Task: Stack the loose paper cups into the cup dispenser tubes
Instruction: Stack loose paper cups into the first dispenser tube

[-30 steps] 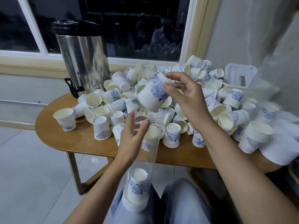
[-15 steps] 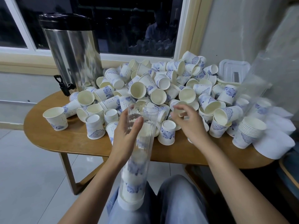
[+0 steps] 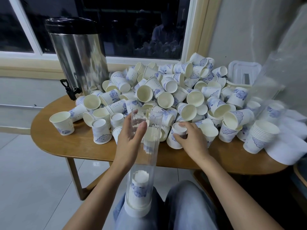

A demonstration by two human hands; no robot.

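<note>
While standing on the lap [image 3: 186, 206], clear plastic dispenser tube [image 3: 147, 157] holds nested white-and-blue paper cups [image 3: 140, 186] well below left hand [image 3: 131, 138], whose thumb and fingers wrap its upper part. Right hand [image 3: 193, 141]: fingers curled round an upside-down paper cup [image 3: 178, 130]; loose cup heap [image 3: 166, 90] beyond fingertips, on wooden table [image 3: 49, 138].

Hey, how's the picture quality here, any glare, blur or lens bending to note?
Head view: the dark window mirrors the room; the steel urn carries streaky reflections; the wide lens makes the window frame lean; the plastic bag at far right looks smeared; the clear tube in the left hand warps the cup pile behind it.
</note>
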